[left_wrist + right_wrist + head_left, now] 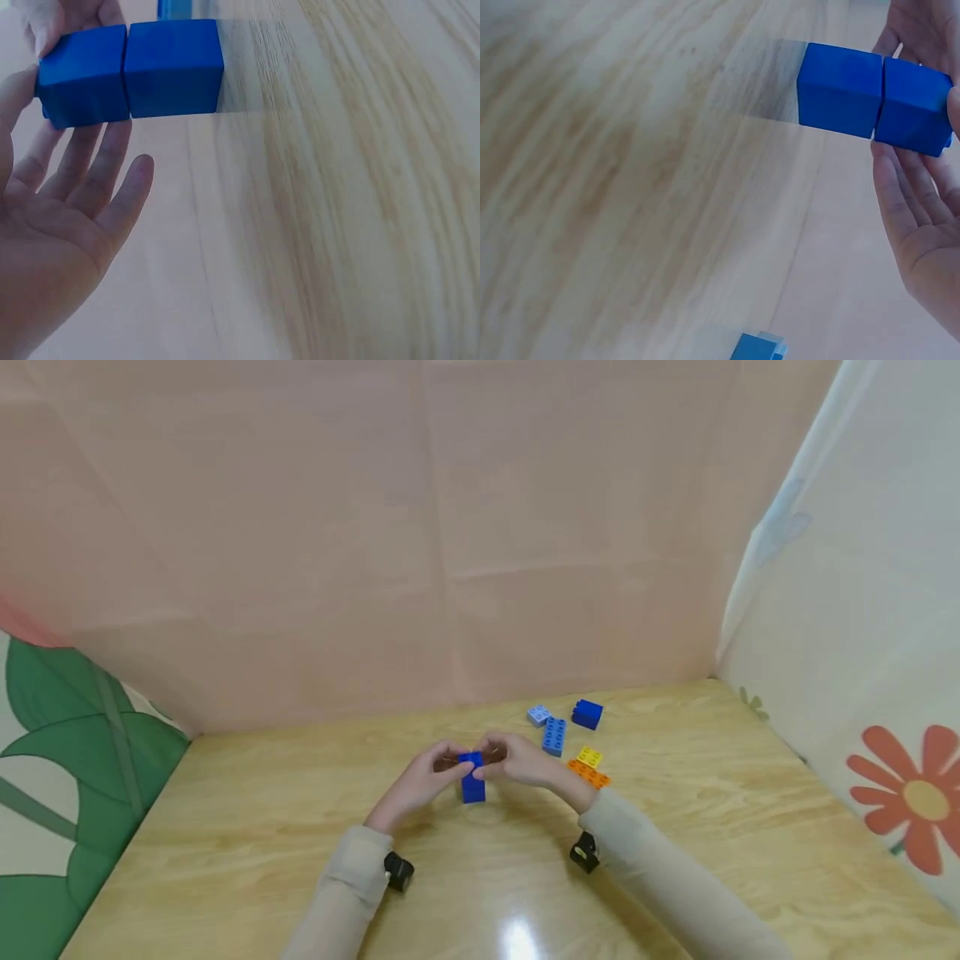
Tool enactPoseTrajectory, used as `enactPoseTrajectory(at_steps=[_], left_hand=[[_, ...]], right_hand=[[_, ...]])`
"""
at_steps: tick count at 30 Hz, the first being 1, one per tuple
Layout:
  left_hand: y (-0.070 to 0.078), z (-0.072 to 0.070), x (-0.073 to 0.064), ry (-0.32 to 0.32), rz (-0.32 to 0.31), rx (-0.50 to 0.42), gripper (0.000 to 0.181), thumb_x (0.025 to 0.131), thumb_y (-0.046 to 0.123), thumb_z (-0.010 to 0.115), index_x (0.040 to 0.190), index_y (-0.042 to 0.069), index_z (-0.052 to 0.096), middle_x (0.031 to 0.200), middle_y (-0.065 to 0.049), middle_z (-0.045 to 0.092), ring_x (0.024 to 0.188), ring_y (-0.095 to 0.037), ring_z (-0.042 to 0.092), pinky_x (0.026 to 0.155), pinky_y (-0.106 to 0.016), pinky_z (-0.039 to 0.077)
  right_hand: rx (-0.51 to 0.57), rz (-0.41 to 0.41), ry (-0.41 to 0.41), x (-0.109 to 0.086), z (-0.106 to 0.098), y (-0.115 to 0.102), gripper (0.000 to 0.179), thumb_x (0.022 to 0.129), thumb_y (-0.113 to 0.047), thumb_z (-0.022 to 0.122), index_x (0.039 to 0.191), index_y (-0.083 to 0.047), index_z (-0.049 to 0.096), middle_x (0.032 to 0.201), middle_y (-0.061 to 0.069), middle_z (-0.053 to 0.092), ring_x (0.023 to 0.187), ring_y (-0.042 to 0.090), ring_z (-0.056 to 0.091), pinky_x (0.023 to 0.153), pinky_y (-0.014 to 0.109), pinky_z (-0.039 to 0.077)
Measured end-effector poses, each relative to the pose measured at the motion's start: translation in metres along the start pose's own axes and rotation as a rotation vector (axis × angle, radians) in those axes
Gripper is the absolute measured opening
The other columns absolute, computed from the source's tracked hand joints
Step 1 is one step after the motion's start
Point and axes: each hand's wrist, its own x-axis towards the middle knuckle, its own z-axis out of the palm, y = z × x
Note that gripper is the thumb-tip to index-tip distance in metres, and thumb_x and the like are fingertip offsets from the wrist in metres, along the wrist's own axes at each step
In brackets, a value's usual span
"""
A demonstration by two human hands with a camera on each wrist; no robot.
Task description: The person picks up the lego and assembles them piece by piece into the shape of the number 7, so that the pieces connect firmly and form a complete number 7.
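Two dark blue toy bricks stand stacked on the table, the lower brick (473,791) on the wood and the upper brick (84,75) on top of it. A thin seam runs between the two in both wrist views. My left hand (420,782) pinches the upper brick from the left, thumb on the near side and fingers behind. From the right, my right hand (525,762) grips the same brick, its thumb close to the left thumb. Studs show on the upper brick's top in the head view.
Right of the hands lie a light blue brick (538,715), a longer mid-blue brick (554,737) and another dark blue brick (587,714). Nearer, a yellow brick (590,756) lies against an orange brick (588,773), partly behind the right wrist. A cloth backdrop (450,568) rises behind the table.
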Motion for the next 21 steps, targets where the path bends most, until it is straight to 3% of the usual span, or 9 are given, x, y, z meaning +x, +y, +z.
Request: enactPoseTrajectory(at_steps=[7,11,14,18,21], left_hand=[[0.0010,-0.0015,0.0036,-0.006,0.014,0.028,0.031,0.096,0.033,0.057,0.121,0.015,0.059,0.116,-0.009,0.064,0.115,-0.028,0.060,0.100,-0.047,0.048],[0.0030,-0.0027,0.0029,-0.006,0.011,0.022,0.029,0.095,0.033,0.058,0.119,0.016,0.061,0.122,-0.006,0.063,0.116,-0.027,0.059,0.100,-0.046,0.048],[0.0020,-0.0029,0.0032,-0.004,0.045,0.030,0.028,0.095,0.032,0.058,0.116,0.014,0.062,0.123,-0.007,0.063,0.115,-0.027,0.060,0.099,-0.044,0.050],[-0.0029,-0.0028,0.0023,-0.030,0.083,0.012,0.028,0.093,0.028,0.062,0.116,0.011,0.060,0.124,-0.010,0.062,0.115,-0.029,0.060,0.098,-0.041,0.050],[-0.0051,-0.0022,0.0027,-0.036,0.071,0.001,0.030,0.091,0.025,0.066,0.117,0.012,0.061,0.124,-0.010,0.062,0.115,-0.029,0.060,0.098,-0.041,0.051]], right_hand=[[-0.012,0.062,0.016,0.0019,-0.0026,-0.0052,0.022,0.088,-0.022,0.069,0.104,-0.010,0.062,0.109,0.009,0.067,0.106,0.026,0.064,0.091,0.040,0.054],[-0.028,0.049,0.021,0.0016,-0.0024,-0.0070,0.022,0.089,-0.021,0.068,0.105,-0.008,0.061,0.108,0.010,0.067,0.105,0.026,0.064,0.090,0.040,0.054],[-0.024,0.044,0.024,0.0022,-0.0025,-0.0074,0.021,0.088,-0.020,0.068,0.105,-0.008,0.061,0.108,0.011,0.067,0.105,0.027,0.064,0.090,0.041,0.054],[0.001,0.051,0.009,0.0019,-0.0018,-0.0061,0.024,0.088,-0.017,0.069,0.106,-0.005,0.061,0.108,0.013,0.067,0.105,0.029,0.065,0.091,0.041,0.055],[0.010,0.055,-0.036,0.0016,-0.0044,-0.0024,0.027,0.089,-0.019,0.067,0.111,-0.005,0.059,0.114,0.015,0.065,0.111,0.032,0.063,0.093,0.041,0.054]])
